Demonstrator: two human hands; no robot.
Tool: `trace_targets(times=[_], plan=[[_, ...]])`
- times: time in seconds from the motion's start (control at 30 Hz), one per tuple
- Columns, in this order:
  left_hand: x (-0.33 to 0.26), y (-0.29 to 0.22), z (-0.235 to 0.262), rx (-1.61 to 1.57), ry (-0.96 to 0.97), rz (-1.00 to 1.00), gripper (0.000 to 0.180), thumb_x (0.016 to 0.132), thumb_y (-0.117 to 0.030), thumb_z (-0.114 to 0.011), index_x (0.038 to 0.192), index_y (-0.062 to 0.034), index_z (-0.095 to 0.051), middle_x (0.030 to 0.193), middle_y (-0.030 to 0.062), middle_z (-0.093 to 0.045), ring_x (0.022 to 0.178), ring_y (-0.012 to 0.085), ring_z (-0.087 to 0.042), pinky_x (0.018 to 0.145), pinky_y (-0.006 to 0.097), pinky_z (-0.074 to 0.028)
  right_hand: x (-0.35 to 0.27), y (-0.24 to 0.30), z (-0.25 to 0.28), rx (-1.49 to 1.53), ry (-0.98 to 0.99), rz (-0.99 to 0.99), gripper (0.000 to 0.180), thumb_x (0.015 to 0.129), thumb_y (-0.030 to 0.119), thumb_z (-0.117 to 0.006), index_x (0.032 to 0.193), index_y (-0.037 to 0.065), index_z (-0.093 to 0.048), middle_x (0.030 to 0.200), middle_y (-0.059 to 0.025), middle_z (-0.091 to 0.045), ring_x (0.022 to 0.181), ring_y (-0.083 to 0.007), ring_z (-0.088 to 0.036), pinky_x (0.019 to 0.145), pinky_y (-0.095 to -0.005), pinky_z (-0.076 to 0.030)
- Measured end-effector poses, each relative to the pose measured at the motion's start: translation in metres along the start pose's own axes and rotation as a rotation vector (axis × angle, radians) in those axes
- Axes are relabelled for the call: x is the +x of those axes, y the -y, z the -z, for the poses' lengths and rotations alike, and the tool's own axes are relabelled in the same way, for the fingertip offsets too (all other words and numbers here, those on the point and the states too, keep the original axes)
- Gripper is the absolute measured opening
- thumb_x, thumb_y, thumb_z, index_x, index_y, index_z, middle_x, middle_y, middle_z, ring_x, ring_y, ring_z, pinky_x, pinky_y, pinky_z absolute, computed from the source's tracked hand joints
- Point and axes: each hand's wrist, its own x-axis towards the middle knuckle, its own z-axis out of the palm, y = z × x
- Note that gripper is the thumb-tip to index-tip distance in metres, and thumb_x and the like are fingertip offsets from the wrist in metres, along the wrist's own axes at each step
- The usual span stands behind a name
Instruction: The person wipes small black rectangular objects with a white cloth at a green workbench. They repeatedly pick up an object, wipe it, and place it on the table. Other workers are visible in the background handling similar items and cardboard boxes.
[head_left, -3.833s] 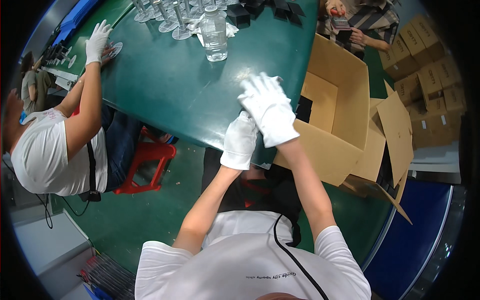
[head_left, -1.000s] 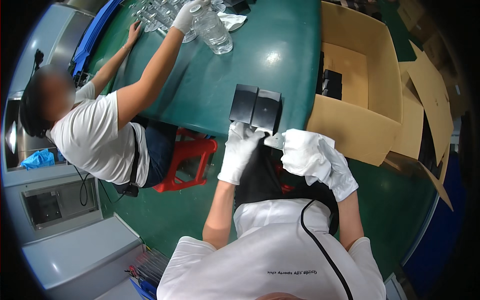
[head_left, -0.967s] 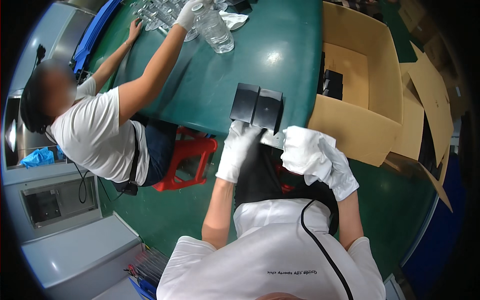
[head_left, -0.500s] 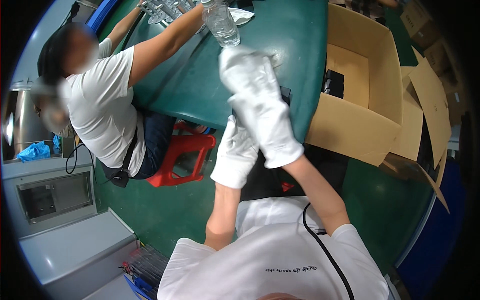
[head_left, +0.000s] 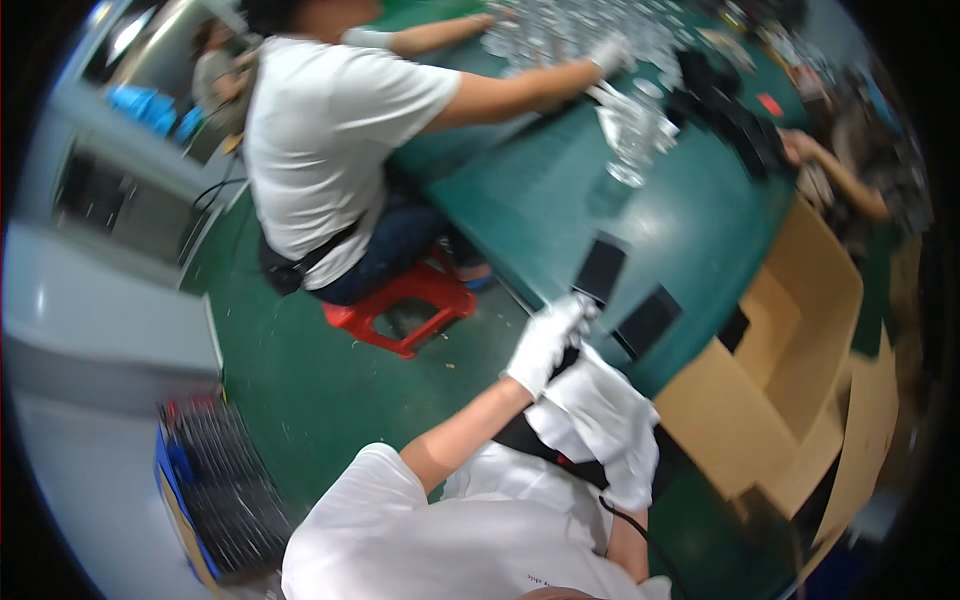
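Boxes [head_left: 602, 268] by left hand [head_left: 545, 342]: two, black

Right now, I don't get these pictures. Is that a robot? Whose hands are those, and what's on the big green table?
No robot here, just a person! The camera sits on their head and looks down, and its wide, round lens makes straight edges bend.

The white-gloved left hand reaches the near end of a black rectangular box; blur hides whether it's gripping. The white-gloved right hand holds a soft white cloth.

On the smooth green table lies a second black rectangular box. Farther off stands a clear bottle. An open brown cardboard box is on the right. Someone else in a white shirt works on the left.
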Motion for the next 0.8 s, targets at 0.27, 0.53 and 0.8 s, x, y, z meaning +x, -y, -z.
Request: trace_targets(times=[0.27,0.53,0.8], plan=[[-0.035,0.017,-0.036,0.087,0.107,0.228,0.033,0.099,-0.040,-0.059,0.099,-0.0103,-0.073,0.070,-0.0046,-0.052,0.060,0.0054,-0.046,0.051,0.023,-0.035,0.036,0.130,0.019,0.227,-0.455,0.160,0.076,0.099,0.057,-0.053,0.143,-0.005,-0.045,0.135,-0.0137,-0.057,0.120,-0.0219,-0.058,0.103,-0.0356,-0.049],[-0.012,0.033,-0.070,0.394,0.264,-0.117,0.038,0.097,-0.035,-0.066,0.074,-0.0052,-0.061,0.062,-0.0022,-0.054,0.054,0.0080,-0.052,0.051,0.025,-0.043,0.092,0.202,-0.036,-0.422,-0.129,0.660,0.045,0.103,0.018,-0.045,0.144,-0.001,-0.050,0.151,-0.0120,-0.049,0.141,-0.0249,-0.044,0.110,-0.0344,-0.038],[-0.003,0.108,-0.039,1.178,0.474,-0.626,0.041,0.088,-0.019,-0.071,0.128,-0.0141,-0.063,0.119,0.0083,-0.068,0.104,0.0263,-0.066,0.085,0.035,-0.054,0.089,0.164,-0.057,-1.274,0.034,0.707,0.029,0.090,0.017,-0.062,0.114,0.004,-0.070,0.123,-0.0128,-0.067,0.127,-0.0345,-0.055,0.111,-0.0482,-0.036]])
